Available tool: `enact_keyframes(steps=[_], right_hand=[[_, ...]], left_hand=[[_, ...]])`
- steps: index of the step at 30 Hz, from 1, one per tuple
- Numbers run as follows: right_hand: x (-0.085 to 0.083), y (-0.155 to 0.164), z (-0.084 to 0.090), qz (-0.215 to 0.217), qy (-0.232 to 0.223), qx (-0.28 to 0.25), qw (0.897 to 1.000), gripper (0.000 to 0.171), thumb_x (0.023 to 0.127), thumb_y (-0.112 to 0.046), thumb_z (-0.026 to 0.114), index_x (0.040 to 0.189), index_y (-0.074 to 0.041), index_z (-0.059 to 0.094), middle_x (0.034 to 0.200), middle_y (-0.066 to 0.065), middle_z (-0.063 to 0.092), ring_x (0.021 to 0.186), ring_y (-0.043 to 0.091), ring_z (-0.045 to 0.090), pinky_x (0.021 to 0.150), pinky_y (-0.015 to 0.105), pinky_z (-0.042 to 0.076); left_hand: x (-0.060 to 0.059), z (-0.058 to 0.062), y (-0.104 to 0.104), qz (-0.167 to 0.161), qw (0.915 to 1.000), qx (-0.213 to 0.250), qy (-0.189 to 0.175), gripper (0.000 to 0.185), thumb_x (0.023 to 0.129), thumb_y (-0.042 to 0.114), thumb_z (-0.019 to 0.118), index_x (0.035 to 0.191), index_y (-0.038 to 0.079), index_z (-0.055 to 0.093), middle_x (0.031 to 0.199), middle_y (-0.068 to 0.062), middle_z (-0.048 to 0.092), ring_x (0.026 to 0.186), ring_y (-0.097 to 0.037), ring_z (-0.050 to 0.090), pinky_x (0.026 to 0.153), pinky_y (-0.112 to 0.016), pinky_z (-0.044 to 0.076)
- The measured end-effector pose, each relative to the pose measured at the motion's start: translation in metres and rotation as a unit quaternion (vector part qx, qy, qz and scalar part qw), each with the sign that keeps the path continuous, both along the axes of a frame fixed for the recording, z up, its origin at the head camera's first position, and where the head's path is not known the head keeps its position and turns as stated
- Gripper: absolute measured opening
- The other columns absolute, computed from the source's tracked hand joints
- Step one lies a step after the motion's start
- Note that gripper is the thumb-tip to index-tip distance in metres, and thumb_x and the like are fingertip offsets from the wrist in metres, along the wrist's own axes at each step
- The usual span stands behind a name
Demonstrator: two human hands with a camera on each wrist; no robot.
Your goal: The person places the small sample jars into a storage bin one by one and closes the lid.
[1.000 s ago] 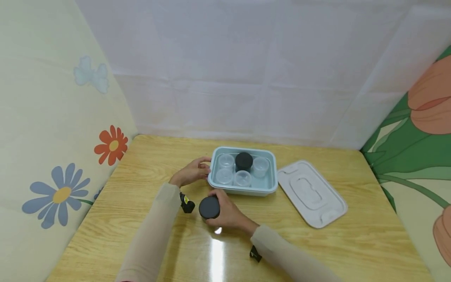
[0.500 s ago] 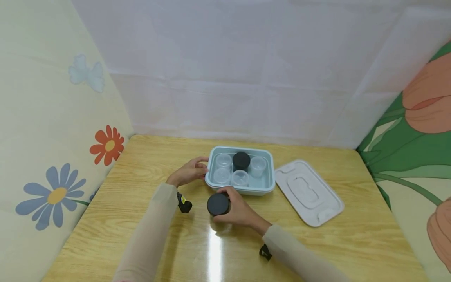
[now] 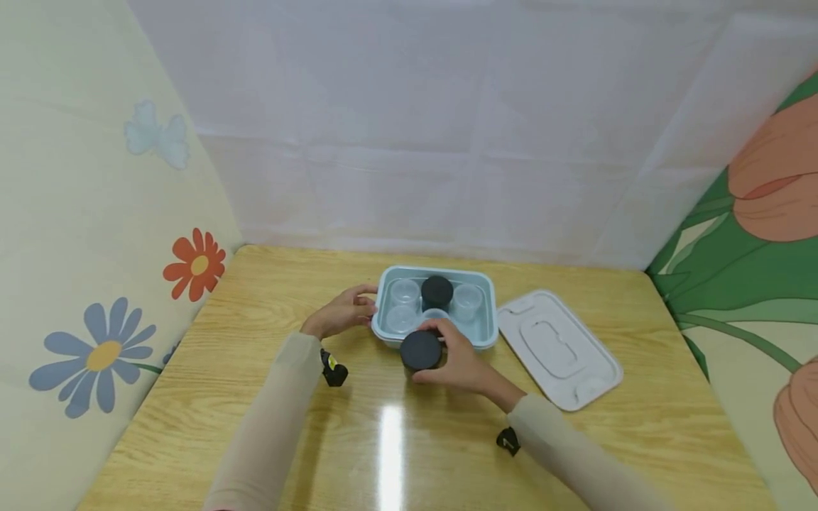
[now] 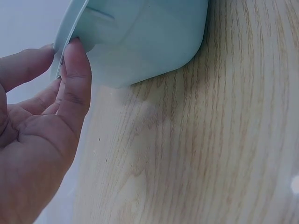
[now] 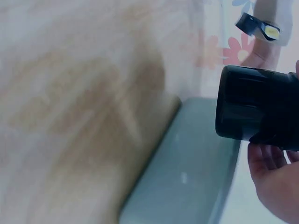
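My left hand pinches the left rim of a pale blue-green plastic container. In the left wrist view, thumb and fingers meet at the container's rim. A black cylindrical jar is gripped by my right hand, just over the container's front edge. The right wrist view has this jar raised above the container's outer wall. Inside the container stand several clear cups, one being the front-left cup. A second black jar stands among them at the back middle. The held jar partly hides the front-middle cup.
A white lid lies tilted on the wooden table, right of the container. A pale cloth wall rises behind the table. Flower-patterned panels border the sides.
My right hand has carried the black jar rightward and away from me, from the table's front area to the container's front edge. My left hand has stayed at the rim.
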State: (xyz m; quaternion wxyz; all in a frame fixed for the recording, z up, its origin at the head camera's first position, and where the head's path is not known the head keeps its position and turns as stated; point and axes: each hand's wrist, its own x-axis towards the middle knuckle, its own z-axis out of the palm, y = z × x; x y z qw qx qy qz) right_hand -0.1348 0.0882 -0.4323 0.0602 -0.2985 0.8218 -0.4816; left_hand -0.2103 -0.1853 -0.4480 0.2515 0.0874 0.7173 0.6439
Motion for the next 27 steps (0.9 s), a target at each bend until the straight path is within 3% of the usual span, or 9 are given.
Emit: enact_keyframes(steps=[15, 21, 27], right_hand=[[-0.015, 0.028, 0.028, -0.028, -0.024, 0.014, 0.999, 0.066, 0.071, -0.019, 0.084, 0.125, -0.007, 0.049, 0.127, 0.012, 0.053, 0.11, 0.026, 0.056, 0.096, 0.044, 0.048], [-0.028, 0.041, 0.028, -0.053, -0.011, 0.016, 0.998, 0.069, 0.074, -0.02, 0.081, 0.132, -0.004, 0.046, 0.132, 0.015, 0.05, 0.114, 0.03, 0.053, 0.097, 0.048, 0.047], [-0.038, 0.053, 0.021, -0.083, -0.031, 0.017, 0.996, 0.067, 0.078, -0.024, 0.079, 0.134, -0.008, 0.044, 0.129, 0.013, 0.05, 0.115, 0.029, 0.05, 0.099, 0.049, 0.043]], left_hand=[[-0.005, -0.003, -0.002, 0.004, 0.9999, -0.004, -0.015, 0.051, 0.096, -0.002, 0.045, 0.144, -0.005, 0.027, 0.098, -0.005, 0.058, 0.082, -0.011, 0.062, 0.078, -0.025, 0.055], [-0.003, -0.001, 0.0, 0.005, 0.9999, -0.006, -0.009, 0.05, 0.096, -0.002, 0.045, 0.143, -0.005, 0.028, 0.097, -0.005, 0.059, 0.082, -0.011, 0.062, 0.078, -0.026, 0.055], [-0.002, 0.0, 0.0, 0.0, 0.9999, -0.016, -0.003, 0.049, 0.097, 0.0, 0.045, 0.143, -0.005, 0.028, 0.102, -0.01, 0.059, 0.085, -0.013, 0.063, 0.082, -0.029, 0.055]])
